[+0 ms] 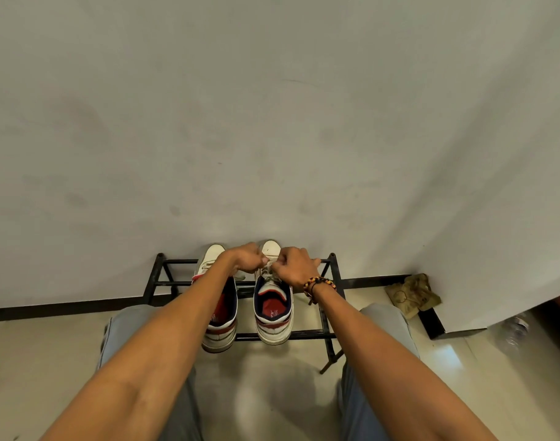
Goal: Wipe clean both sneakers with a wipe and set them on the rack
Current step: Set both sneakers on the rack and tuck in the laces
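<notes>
Two white sneakers with red and navy linings stand side by side on a black metal rack (323, 333), toes toward the wall. The left sneaker (223, 319) is partly covered by my left forearm. Over the laces of the right sneaker (273, 308) both hands meet. My left hand (248, 257) pinches a lace with curled fingers. My right hand (296, 265), with a beaded bracelet on the wrist, pinches the laces too. No wipe is visible.
A pale wall (272, 122) rises right behind the rack, with a black skirting strip along its foot. A crumpled brown bag (412, 294) lies in the corner at right. Clear plastic bottles (514, 326) lie at far right. My grey-trousered knees flank the beige tiled floor.
</notes>
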